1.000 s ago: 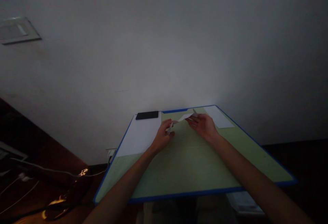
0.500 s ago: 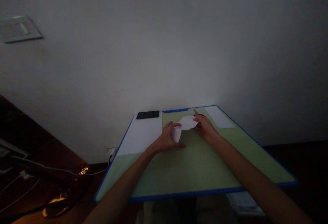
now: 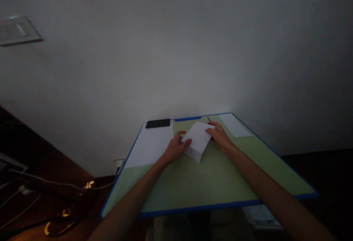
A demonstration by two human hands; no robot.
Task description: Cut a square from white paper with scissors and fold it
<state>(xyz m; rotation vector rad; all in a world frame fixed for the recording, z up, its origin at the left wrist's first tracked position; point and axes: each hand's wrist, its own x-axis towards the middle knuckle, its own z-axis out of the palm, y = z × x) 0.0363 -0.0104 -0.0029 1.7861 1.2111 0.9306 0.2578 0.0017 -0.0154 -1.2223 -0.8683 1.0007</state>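
Note:
A white sheet of paper (image 3: 198, 140) is held just above a green table (image 3: 209, 182) with a blue rim, near its far middle. My left hand (image 3: 175, 149) pinches the paper's left edge, thumb on top. On the sheet's right corner, my right hand (image 3: 220, 136) grips it with curled fingers. The paper is spread open and tilted, its near corner pointing toward me.
A larger white sheet (image 3: 150, 145) lies on the table's left part, with a black phone (image 3: 158, 123) at its far end. Another white sheet (image 3: 235, 125) lies at the far right. A white wall rises behind. Cables (image 3: 41, 186) run over a dark surface on the left.
The paper went from a narrow folded strip to a wide open sheet. Both hands moved slightly nearer and lower with it.

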